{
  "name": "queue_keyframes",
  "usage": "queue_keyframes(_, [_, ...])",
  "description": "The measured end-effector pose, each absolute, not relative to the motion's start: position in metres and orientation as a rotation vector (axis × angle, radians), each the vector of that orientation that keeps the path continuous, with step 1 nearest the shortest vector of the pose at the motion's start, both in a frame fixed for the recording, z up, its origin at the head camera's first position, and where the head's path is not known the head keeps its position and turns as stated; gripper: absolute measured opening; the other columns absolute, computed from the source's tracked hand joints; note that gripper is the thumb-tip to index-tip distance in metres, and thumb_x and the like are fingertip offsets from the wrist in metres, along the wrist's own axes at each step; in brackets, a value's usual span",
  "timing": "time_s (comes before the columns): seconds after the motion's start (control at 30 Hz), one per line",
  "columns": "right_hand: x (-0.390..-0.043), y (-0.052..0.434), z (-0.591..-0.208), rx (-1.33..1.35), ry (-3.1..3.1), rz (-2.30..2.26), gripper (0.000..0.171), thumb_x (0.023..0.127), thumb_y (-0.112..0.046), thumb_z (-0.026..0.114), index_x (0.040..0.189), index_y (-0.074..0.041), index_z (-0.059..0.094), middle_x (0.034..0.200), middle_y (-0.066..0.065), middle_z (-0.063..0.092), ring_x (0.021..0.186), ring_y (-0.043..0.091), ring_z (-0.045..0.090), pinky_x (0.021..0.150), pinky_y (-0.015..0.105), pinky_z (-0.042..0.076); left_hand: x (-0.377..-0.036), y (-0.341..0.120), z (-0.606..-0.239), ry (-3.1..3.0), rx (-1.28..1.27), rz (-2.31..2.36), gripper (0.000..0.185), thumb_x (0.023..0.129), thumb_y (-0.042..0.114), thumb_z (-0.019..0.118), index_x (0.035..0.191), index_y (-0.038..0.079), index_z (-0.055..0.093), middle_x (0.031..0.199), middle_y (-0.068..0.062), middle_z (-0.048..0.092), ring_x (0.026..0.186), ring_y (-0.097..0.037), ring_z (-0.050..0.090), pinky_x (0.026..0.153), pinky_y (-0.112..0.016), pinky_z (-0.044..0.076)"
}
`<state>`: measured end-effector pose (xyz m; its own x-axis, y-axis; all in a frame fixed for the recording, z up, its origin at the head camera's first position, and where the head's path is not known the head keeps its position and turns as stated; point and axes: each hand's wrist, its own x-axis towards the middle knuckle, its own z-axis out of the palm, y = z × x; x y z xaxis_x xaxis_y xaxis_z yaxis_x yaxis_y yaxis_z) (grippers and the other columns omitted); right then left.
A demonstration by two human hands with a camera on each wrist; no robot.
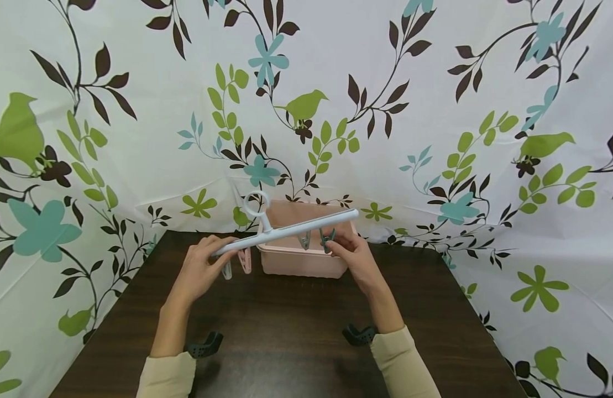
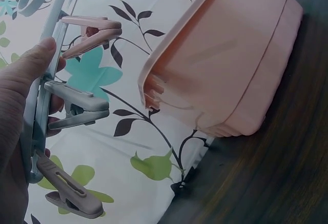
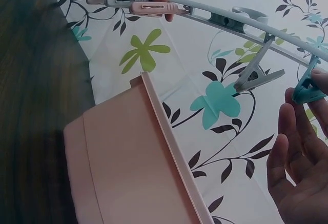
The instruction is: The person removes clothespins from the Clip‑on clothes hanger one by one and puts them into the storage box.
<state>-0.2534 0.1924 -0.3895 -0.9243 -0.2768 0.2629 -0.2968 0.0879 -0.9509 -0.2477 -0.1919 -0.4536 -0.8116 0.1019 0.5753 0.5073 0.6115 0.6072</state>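
A light blue hanger bar with a ring hook (image 1: 286, 231) is held above the table, its right end tilted higher. My left hand (image 1: 199, 271) grips its left end, thumb on top. At the right part, my right hand (image 1: 357, 258) pinches a teal clip (image 3: 307, 88) whose top meets the bar. A grey clip (image 3: 256, 73) hangs from the bar just inward of it. By the left hand hang a pink clip (image 2: 95, 32), a pale grey clip (image 2: 77, 103) and a dull pinkish clip (image 2: 69, 188) at the very end.
Behind the hanger a pink plastic basket (image 1: 301, 264) stands on the dark wooden table (image 1: 281, 320), close to its back edge. A white cloth (image 1: 366, 44) printed with leaves, flowers and birds hangs around the table. Dark bands are on both wrists.
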Motion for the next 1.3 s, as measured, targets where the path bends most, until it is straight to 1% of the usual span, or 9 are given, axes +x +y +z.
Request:
queue_keyframes(0.13, [-0.2548, 0.1937, -0.3917, 0.606, -2.309, 2.013, 0.032, 0.108, -0.023, 0.068, 0.135, -0.006, 0.068, 0.124, 0.023, 0.074, 0.103, 0.015, 0.070, 0.089, 0.035, 0.057, -0.2482, -0.1919, -0.4555, -2.358, -0.482, -1.095, 0.031, 0.102, 0.024, 0.077, 0.132, 0.021, 0.076, 0.112, 0.000, 0.072, 0.104, -0.014, 0.055, 0.092, -0.044, 0.033])
queue_keyframes(0.23, [-0.2567, 0.1953, -0.3939, 0.611, -2.306, 2.010, 0.030, 0.109, -0.024, 0.067, 0.134, -0.008, 0.069, 0.123, 0.021, 0.075, 0.103, 0.015, 0.070, 0.090, 0.034, 0.057, -0.2486, -0.1915, -0.4558, -2.361, -0.480, -1.095, 0.031, 0.101, 0.023, 0.078, 0.132, 0.021, 0.076, 0.112, 0.000, 0.072, 0.104, -0.015, 0.055, 0.092, -0.045, 0.033])
queue_keyframes(0.47, [-0.2602, 0.1968, -0.3961, 0.637, -2.293, 2.036, 0.031, 0.111, -0.026, 0.064, 0.135, -0.007, 0.068, 0.113, 0.003, 0.079, 0.100, 0.016, 0.072, 0.090, 0.032, 0.059, -0.2496, -0.1918, -0.4549, -2.364, -0.478, -1.084, 0.030, 0.102, 0.025, 0.077, 0.131, 0.022, 0.076, 0.112, 0.000, 0.072, 0.104, -0.015, 0.055, 0.092, -0.045, 0.033])
queue_keyframes(0.6, [-0.2617, 0.1973, -0.3967, 0.655, -2.288, 2.049, 0.033, 0.111, -0.025, 0.063, 0.136, -0.003, 0.067, 0.110, 0.000, 0.080, 0.100, 0.016, 0.073, 0.090, 0.030, 0.059, -0.2496, -0.1918, -0.4549, -2.359, -0.478, -1.092, 0.030, 0.102, 0.028, 0.076, 0.131, 0.022, 0.076, 0.111, 0.000, 0.072, 0.105, -0.015, 0.055, 0.092, -0.045, 0.033])
queue_keyframes(0.87, [-0.2620, 0.1976, -0.3975, 0.675, -2.299, 2.039, 0.032, 0.112, -0.025, 0.062, 0.135, -0.005, 0.067, 0.111, 0.003, 0.080, 0.099, 0.017, 0.073, 0.090, 0.031, 0.059, -0.2493, -0.1915, -0.4563, -2.358, -0.472, -1.095, 0.030, 0.102, 0.025, 0.077, 0.132, 0.021, 0.076, 0.112, 0.000, 0.072, 0.103, -0.013, 0.054, 0.092, -0.044, 0.033])
queue_keyframes(1.0, [-0.2603, 0.1965, -0.3949, 0.687, -2.325, 1.981, 0.036, 0.112, -0.027, 0.061, 0.137, -0.001, 0.066, 0.114, 0.013, 0.079, 0.097, 0.017, 0.074, 0.091, 0.033, 0.059, -0.2491, -0.1910, -0.4561, -2.360, -0.472, -1.096, 0.030, 0.101, 0.023, 0.077, 0.132, 0.020, 0.076, 0.111, 0.000, 0.072, 0.103, -0.014, 0.054, 0.092, -0.044, 0.033])
queue_keyframes(1.17, [-0.2588, 0.1945, -0.3918, 0.704, -2.347, 1.916, 0.037, 0.113, -0.030, 0.059, 0.139, -0.004, 0.066, 0.117, 0.027, 0.075, 0.094, 0.016, 0.076, 0.088, 0.030, 0.059, -0.2489, -0.1915, -0.4559, -2.363, -0.472, -1.098, 0.030, 0.102, 0.027, 0.076, 0.131, 0.020, 0.076, 0.112, 0.000, 0.072, 0.105, -0.016, 0.055, 0.093, -0.045, 0.034])
queue_keyframes(1.23, [-0.2584, 0.1943, -0.3914, 0.702, -2.348, 1.917, 0.037, 0.114, -0.030, 0.058, 0.140, -0.006, 0.067, 0.117, 0.027, 0.075, 0.093, 0.017, 0.076, 0.087, 0.030, 0.060, -0.2489, -0.1919, -0.4559, -2.363, -0.471, -1.101, 0.030, 0.102, 0.027, 0.076, 0.131, 0.021, 0.076, 0.112, -0.001, 0.072, 0.105, -0.016, 0.055, 0.093, -0.045, 0.034])
queue_keyframes(1.3, [-0.2582, 0.1943, -0.3913, 0.703, -2.346, 1.926, 0.038, 0.114, -0.031, 0.057, 0.141, -0.005, 0.066, 0.116, 0.023, 0.076, 0.091, 0.017, 0.077, 0.089, 0.034, 0.061, -0.2489, -0.1920, -0.4557, -2.362, -0.471, -1.102, 0.030, 0.102, 0.025, 0.077, 0.131, 0.021, 0.076, 0.112, -0.001, 0.072, 0.104, -0.016, 0.055, 0.092, -0.045, 0.033])
